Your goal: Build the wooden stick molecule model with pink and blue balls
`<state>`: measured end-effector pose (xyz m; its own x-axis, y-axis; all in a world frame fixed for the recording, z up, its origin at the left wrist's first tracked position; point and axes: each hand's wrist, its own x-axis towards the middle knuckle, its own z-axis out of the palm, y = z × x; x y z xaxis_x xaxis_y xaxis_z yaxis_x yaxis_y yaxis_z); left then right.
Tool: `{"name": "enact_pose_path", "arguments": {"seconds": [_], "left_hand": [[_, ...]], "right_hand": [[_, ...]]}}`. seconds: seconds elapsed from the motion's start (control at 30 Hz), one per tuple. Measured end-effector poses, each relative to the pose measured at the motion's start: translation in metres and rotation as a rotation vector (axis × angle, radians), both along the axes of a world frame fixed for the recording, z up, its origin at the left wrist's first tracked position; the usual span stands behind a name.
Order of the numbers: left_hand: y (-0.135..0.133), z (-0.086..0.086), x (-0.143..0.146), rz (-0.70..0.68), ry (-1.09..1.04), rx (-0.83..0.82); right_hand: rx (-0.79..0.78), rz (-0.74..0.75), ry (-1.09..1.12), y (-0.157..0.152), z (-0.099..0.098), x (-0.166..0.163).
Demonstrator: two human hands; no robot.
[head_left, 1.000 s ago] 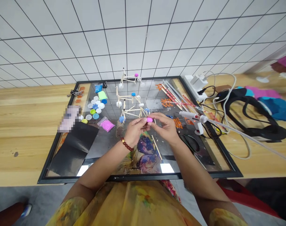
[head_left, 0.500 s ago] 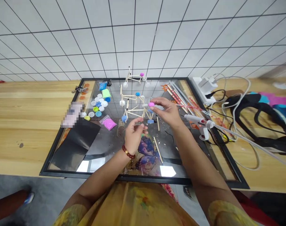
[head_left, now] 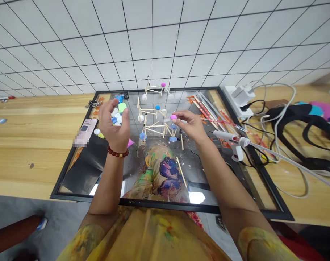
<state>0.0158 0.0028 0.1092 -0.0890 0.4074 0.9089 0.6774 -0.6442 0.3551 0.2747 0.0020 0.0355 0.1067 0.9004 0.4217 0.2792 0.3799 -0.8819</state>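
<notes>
My right hand (head_left: 190,125) pinches a small pink clay ball (head_left: 173,117) between thumb and fingers, right over a little structure of wooden sticks (head_left: 155,127) with blue and white caps at its joints. My left hand (head_left: 113,123) hovers raised and loosely open above a cluster of bottle caps (head_left: 116,116), holding nothing. Both hands are over a black-framed glass panel (head_left: 72,159) lying on the wooden table. Two more stick structures (head_left: 155,88) stand farther back on the panel.
A white hot glue gun (head_left: 231,139) lies at the panel's right edge, its cable trailing right. Red glue sticks and rods (head_left: 205,107) lie behind it. A power strip (head_left: 239,98), black straps and cables fill the right. A phone (head_left: 86,128) and black sheet (head_left: 87,163) sit left.
My left hand let go near the centre and swung up and left over the bottle caps, opening. My right hand carried the pink ball forward to the stick structure.
</notes>
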Motion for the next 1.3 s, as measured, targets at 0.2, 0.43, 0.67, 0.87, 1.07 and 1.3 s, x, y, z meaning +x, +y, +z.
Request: {"name": "enact_pose_path", "arguments": {"seconds": [0.2,0.43,0.67,0.87,1.07,1.3], "left_hand": [[-0.047,-0.022,0.044,-0.379,0.151,-0.282],[-0.096,-0.072,0.085,-0.692,-0.731,-1.113],[-0.08,-0.069,0.109,-0.726,-1.137,-1.045],[-0.068,-0.067,0.117,-0.705,-1.256,-1.035],[-0.056,-0.065,0.12,-0.697,-1.292,-1.054],[-0.044,-0.062,0.121,-0.703,-1.394,-1.11]], "right_hand": [[0.046,0.036,-0.081,-0.001,0.001,-0.008],[0.005,0.064,-0.006,0.001,-0.001,-0.011],[0.008,0.04,0.01,0.002,-0.004,-0.009],[0.018,0.005,0.011,0.003,-0.002,-0.005],[0.039,0.028,-0.081,0.001,0.0,-0.007],[0.027,0.048,-0.108,-0.003,0.005,-0.016]]}}
